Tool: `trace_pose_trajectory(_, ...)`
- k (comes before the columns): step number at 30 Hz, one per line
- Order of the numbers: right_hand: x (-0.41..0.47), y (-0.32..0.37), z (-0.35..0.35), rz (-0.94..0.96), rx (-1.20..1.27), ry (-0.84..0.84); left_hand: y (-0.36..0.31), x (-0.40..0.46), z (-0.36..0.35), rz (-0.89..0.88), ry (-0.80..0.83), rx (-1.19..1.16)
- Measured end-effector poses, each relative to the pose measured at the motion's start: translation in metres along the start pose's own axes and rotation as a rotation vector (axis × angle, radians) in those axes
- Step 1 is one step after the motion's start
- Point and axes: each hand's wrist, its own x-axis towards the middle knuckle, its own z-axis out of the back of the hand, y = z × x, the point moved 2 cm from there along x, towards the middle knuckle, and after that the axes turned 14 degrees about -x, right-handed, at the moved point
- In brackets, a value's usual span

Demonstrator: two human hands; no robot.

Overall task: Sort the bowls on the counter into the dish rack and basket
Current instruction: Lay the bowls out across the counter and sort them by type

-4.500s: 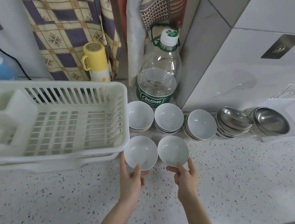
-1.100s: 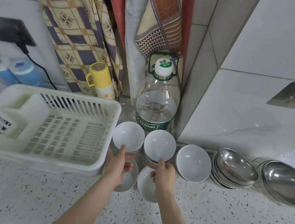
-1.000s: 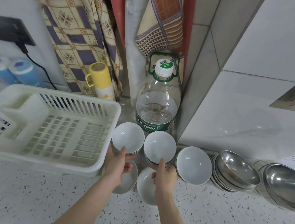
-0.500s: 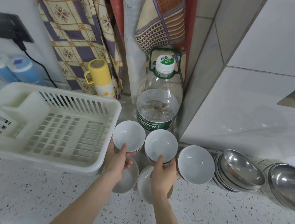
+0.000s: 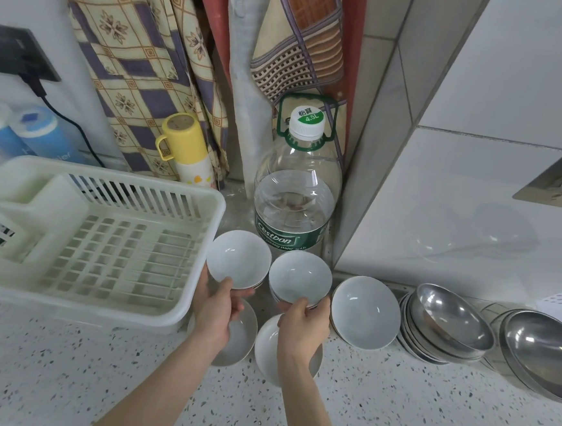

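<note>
Speckled counter [image 5: 425, 409], tiled corner, patterned cloth behind. Head view: left hand [image 5: 214, 312] pinching near rim of left white bowl stack [image 5: 238, 258]; right hand [image 5: 302, 325] gripping near rim of middle white bowl stack [image 5: 300, 276]. Two single white bowls [image 5: 267, 346] on counter beneath wrists. Third white bowl stack [image 5: 366, 312], steel bowls [image 5: 449, 318] to right. White dish rack [image 5: 109, 243] at left, touching nothing held.

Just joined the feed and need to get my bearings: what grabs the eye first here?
Two bare hands at centre: the left hand grips the rim of a white ceramic bowl stack, the right hand another white bowl stack. An empty cream plastic dish rack fills the left, a large clear water bottle stands behind the bowls, and stacked shiny steel bowls sit to the right.
</note>
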Motion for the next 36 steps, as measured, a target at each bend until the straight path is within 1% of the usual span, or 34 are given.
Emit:
trace_pose_trajectory(4, -0.004, 0.003, 0.005, 0.014, 0.021, 0.036, -0.003, -0.003, 0.0, -0.011, 0.022, 0.005)
trace_pose_trajectory(8, -0.014, 0.005, 0.014, 0.085, 0.058, 0.051, -0.006, -0.006, 0.003, 0.009, 0.034, 0.001)
trace_pose_trajectory(14, -0.029, 0.004, 0.044, 0.2, 0.036, 0.043, -0.007, -0.015, 0.009, 0.027, 0.084, -0.008)
trace_pose_trajectory(21, -0.042, 0.0, 0.08, 0.242, 0.073, 0.025, -0.006, -0.042, 0.026, 0.013, 0.191, 0.017)
trace_pose_trajectory(26, -0.061, -0.012, 0.094, 0.249, 0.152, 0.048, -0.002, -0.069, 0.038, 0.033, 0.226, 0.015)
trace_pose_trajectory(31, -0.08, -0.037, 0.107, 0.258, 0.182, 0.1, 0.003, -0.097, 0.069, 0.068, 0.235, -0.039)
trace_pose_trajectory(36, -0.097, -0.065, 0.107, 0.228, 0.133, 0.161, 0.01, -0.116, 0.114, 0.085, 0.166, -0.066)
